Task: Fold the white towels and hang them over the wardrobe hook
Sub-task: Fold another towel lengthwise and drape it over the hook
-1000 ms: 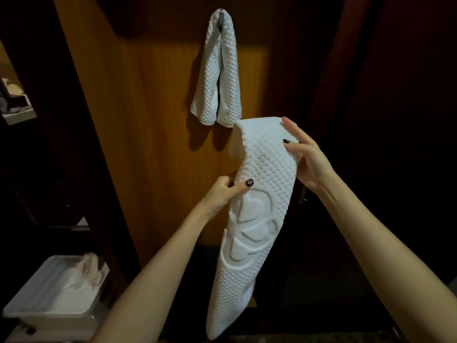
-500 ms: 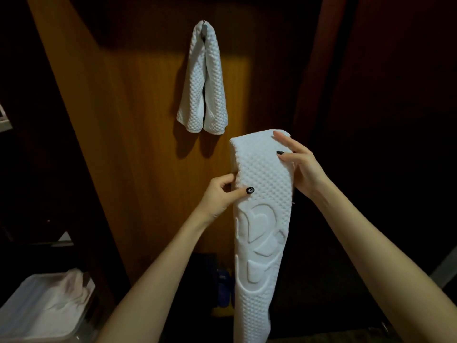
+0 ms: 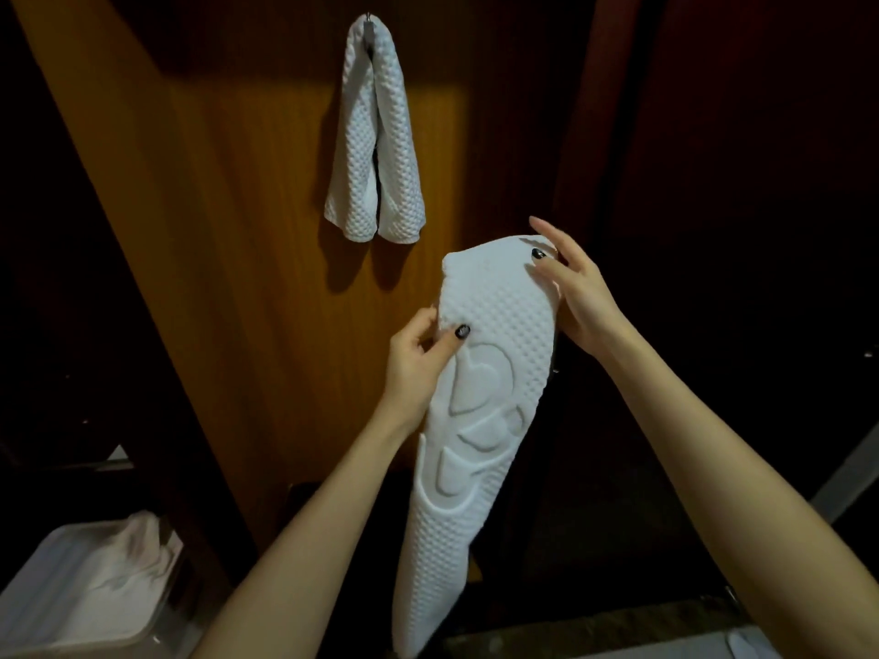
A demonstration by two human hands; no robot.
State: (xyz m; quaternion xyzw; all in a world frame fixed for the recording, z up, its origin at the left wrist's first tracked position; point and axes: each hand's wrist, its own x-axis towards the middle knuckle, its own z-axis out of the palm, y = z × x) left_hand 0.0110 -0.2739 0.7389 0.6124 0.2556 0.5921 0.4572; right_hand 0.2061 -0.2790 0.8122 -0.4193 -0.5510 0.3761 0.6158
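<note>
Folding step: left hand (image 3: 413, 368) pinching, right hand (image 3: 573, 290) clasping long white waffle-textured towel (image 3: 480, 420). Next, draping over metal wardrobe hook (image 3: 368, 21) at eleven o'clock, beside hung white towel (image 3: 376, 145).

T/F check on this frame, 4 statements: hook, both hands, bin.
1. A folded white waffle-textured towel already hangs over the metal hook on the orange wooden wardrobe panel. True.
2. The left hand hangs free. False: it pinches the left edge of the long white towel with heart embossing.
3. The right hand grips that towel's top right corner. True.
4. The white plastic bin at lower left holds a black cloth. False: pale cloth lies in it.
</note>
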